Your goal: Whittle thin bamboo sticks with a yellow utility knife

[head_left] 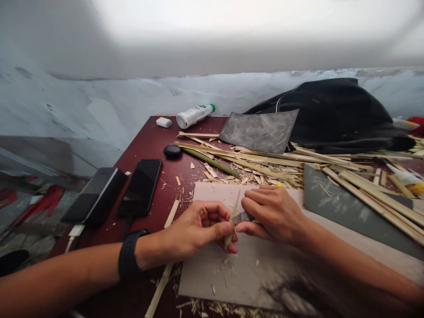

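Between the thumb and fingers of my left hand [207, 225] is a small pointed bamboo piece [228, 239], its thin tip angled up. My right hand [273, 214] is wrapped round a cutter knife [244, 216]; most of its handle is hidden in the fist, and a spot of yellow shows behind the knuckles. The grey blade end touches or nearly touches the bamboo piece. Both hands are over a pale board [207, 278] sprinkled with shavings. A longer bamboo strip [160, 289] passes beneath my left wrist, which wears a dark watch.
Bamboo strips [265, 158] and chips cover the table's middle and right. Grey sheets, one a sandpaper-like sheet [260, 130], lie among them. A black bag [334, 117] is behind. At left are a phone [141, 187], a power bank [96, 194], a black case [172, 151], a charger [163, 122] and a bottle [195, 116].
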### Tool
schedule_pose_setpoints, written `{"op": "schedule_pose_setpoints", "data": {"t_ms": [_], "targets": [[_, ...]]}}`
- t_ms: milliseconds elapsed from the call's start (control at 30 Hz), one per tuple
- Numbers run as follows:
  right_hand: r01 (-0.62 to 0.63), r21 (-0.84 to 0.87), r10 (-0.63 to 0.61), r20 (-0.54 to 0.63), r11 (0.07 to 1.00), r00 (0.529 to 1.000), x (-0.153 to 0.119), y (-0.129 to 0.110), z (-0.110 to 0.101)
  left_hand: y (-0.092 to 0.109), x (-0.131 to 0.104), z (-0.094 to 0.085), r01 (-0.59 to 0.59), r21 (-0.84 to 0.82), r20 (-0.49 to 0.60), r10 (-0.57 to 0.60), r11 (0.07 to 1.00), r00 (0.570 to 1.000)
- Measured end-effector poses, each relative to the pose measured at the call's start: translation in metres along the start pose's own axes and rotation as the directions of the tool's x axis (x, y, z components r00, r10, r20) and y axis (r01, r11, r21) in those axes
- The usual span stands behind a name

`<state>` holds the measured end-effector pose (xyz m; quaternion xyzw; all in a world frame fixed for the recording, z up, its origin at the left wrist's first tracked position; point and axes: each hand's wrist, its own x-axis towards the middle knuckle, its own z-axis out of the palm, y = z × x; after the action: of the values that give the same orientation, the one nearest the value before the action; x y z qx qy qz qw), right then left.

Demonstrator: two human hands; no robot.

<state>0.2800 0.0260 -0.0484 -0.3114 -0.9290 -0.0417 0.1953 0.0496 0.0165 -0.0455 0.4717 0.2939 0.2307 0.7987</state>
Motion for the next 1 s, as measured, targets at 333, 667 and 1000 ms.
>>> {"op": "schedule_pose_setpoints", "data": {"t_ms": [333,667,1000], "targets": [[-0.025,-0.046,0.023,-0.026,0.999,0.999,-0.005,0.014,-0.001,-0.002,0.001,0.001,-0.001,-0.033,0.006,0.001,0.999,1.0],[0.02,0.038,-0.019,-0.035,0.999,0.999,0.002,-0.001,0.001,0.0,0.004,-0.004,-0.045,-0.023,0.036,0.045,0.999,0.998],[-0.062,-0.011,0.061,-0.093,0.998,0.994,0.006,-0.014,-0.001,0.0,0.003,-0.003,-0.06,0.016,0.004,0.06,0.998,0.998]]}}
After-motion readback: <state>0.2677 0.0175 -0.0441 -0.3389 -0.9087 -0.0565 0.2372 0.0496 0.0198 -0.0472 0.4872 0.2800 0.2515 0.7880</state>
